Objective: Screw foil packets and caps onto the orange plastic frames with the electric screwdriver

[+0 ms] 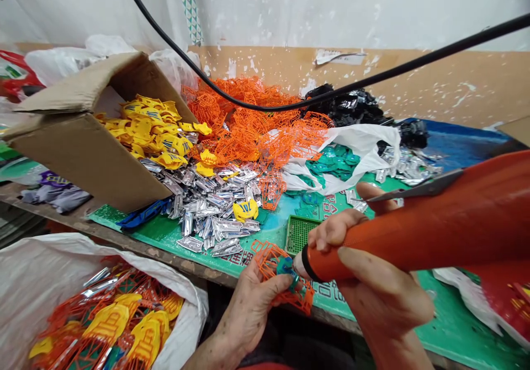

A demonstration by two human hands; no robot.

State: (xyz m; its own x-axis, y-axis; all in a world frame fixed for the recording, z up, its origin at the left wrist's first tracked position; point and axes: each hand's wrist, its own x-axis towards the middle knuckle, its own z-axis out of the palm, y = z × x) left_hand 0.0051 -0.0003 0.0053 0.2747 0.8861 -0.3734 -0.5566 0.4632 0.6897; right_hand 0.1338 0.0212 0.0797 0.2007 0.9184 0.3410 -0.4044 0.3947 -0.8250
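Note:
My left hand (248,309) is closed on an orange plastic lattice piece (276,276) with a small teal part (286,266) seated in it, held just above the table's front edge. My right hand (372,273) is wrapped round a big orange power tool (447,223). The tool's black-ringed nose (307,262) presses against the teal part. A green mesh piece (301,232) lies on the table just behind the hands.
A tipped cardboard box (83,154) spills yellow parts (153,130). Silver parts (211,210), orange lattices (256,121), teal parts in a white bag (335,163) and black parts (351,107) cover the green table (165,234). A bag of assembled pieces (107,315) sits lower left. Black cables (248,105) cross overhead.

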